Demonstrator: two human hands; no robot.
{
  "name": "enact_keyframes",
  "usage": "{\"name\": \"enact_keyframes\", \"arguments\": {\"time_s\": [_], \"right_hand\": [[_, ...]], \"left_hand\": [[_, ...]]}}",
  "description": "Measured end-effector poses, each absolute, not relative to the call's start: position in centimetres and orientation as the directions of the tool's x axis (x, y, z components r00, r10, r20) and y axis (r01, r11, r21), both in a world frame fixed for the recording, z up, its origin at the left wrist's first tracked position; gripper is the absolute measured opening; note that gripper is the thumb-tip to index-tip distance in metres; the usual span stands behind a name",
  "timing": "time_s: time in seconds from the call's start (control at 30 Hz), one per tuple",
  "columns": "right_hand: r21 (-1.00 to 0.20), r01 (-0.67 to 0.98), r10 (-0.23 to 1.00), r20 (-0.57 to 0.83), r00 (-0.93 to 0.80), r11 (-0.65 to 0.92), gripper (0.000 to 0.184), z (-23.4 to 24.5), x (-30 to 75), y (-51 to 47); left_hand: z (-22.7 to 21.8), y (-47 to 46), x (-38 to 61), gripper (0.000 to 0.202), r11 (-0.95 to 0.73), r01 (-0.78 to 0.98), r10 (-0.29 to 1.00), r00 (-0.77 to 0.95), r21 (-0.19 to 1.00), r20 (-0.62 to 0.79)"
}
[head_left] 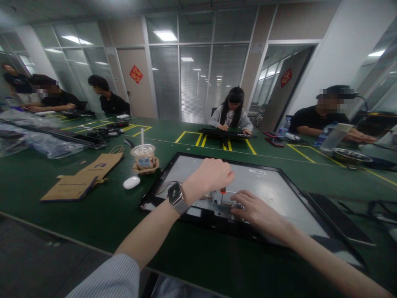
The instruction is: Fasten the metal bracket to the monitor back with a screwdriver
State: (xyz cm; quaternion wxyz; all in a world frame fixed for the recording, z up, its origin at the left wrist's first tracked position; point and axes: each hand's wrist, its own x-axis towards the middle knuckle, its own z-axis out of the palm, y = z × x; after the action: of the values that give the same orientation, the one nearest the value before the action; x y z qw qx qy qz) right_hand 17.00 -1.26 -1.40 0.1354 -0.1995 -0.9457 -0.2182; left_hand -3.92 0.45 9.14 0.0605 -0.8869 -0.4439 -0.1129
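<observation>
The panel point(269, 188) looks like smooth metal, its frame point(200, 219) like glossy plastic.

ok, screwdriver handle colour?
Orange-red on the visible part of the screwdriver handle, just below the left hand; head view shows it.

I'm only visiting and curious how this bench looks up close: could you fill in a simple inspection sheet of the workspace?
Surface: green table with yellow lines.
Work things: black-framed panel lying flat; red-handled screwdriver pointing down at a metal bracket.
Clutter: lidded cup, white mouse, brown paper bag.
Hands: left hand grips the screwdriver; right hand is at the bracket, its grip unclear.
Cables: thin wires at the panel's left; dark cables farther right.
Surroundings: a person works opposite; others nearby; glass partition behind.
</observation>
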Motion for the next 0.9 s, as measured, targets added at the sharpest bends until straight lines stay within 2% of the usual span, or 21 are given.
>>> {"name": "enact_keyframes", "arguments": {"time_s": [0.2,0.37,0.5,0.67,0.9], "right_hand": [[0.471,0.316,0.217,0.253,-0.943,0.823,0.011,-0.9,16.3,-0.6],[0.471,0.275,0.195,0.212,-0.957,0.838,0.010,-0.7,16.3,-0.3],[0.358,0.360,0.286,0.244,-0.927,0.861,0.016,-1.4,17.3,-0.7],[0.162,0.508,0.426,0.368,-0.826,0.846,0.016,-3.4,19.6,-1.3],[-0.025,0.594,0.517,0.523,-0.678,0.804,0.019,-4.3,21.0,-1.7]], "left_hand": [[9.0,0.5,-3.6,0.034,-0.597,0.802,0.777,0.569,0.026,0.269],[9.1,0.4,-3.5,0.034,-0.596,0.802,0.779,0.566,0.040,0.272],[8.8,0.6,-3.6,0.035,-0.604,0.796,0.770,0.571,0.037,0.286],[8.4,1.0,-3.7,0.033,-0.619,0.784,0.758,0.581,0.049,0.297],[8.5,1.0,-3.6,0.032,-0.612,0.789,0.764,0.570,0.060,0.303]]}}
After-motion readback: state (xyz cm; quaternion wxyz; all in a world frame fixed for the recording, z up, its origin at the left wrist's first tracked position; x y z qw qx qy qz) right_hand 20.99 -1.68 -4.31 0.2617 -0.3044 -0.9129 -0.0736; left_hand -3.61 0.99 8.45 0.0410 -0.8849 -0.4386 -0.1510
